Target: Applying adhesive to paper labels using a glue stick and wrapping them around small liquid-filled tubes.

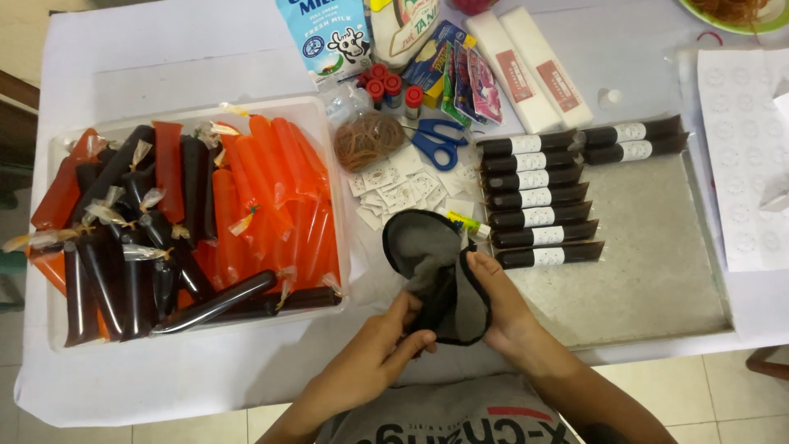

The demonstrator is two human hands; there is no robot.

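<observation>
My left hand (386,341) and right hand (505,308) both pinch soft, limp dark cloth pouch (436,271) beside metal tray (657,271); probably light; grip rim.

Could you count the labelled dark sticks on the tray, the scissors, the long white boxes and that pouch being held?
Dark labelled plastic-wrapped sticks: 9
Blue-handled scissors: 1
Long white boxes: 2
Black-and-grey fabric pouch: 1
Total: 13

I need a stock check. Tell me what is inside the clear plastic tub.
The tub is full of long sealed plastic tubes, some orange and some dark brown, most knotted at one end. They lie piled on each other, so the lower ones and the tub's bottom are hidden.
</observation>
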